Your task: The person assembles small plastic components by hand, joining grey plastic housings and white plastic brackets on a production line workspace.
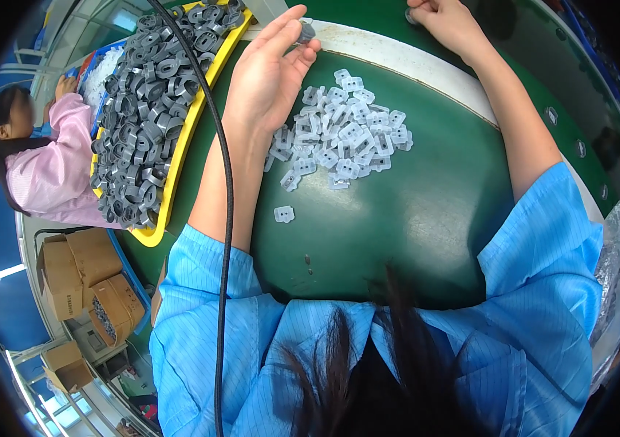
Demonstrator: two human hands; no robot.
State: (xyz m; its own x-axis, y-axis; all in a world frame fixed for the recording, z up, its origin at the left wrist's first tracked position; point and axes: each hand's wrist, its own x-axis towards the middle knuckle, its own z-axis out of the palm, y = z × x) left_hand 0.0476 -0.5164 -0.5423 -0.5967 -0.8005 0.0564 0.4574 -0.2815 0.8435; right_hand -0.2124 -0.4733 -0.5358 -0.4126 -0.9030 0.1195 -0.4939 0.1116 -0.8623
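Note:
My left hand point(270, 73) is raised beyond a pile of small translucent plastic pieces point(353, 132), its fingers closed around a grey plastic part point(306, 32). Far off at the top edge, my right hand point(447, 26) pinches a small greyish part point(411, 16) over the green belt; the fingertips are partly cut off by the frame. The pieces in the pile are flat, with two dark holes each. One single translucent piece point(284, 214) lies apart, nearer to me on the green tabletop point(397, 240).
A yellow tray point(173, 191) heaped with grey oval rings point(146, 109) stands left. A black cable point(224, 182) hangs across the view. Beyond a white rail point(397, 60), several pieces point(551, 116) lie on the belt. Cardboard boxes point(77, 266) and a co-worker in pink point(55, 164) are at left.

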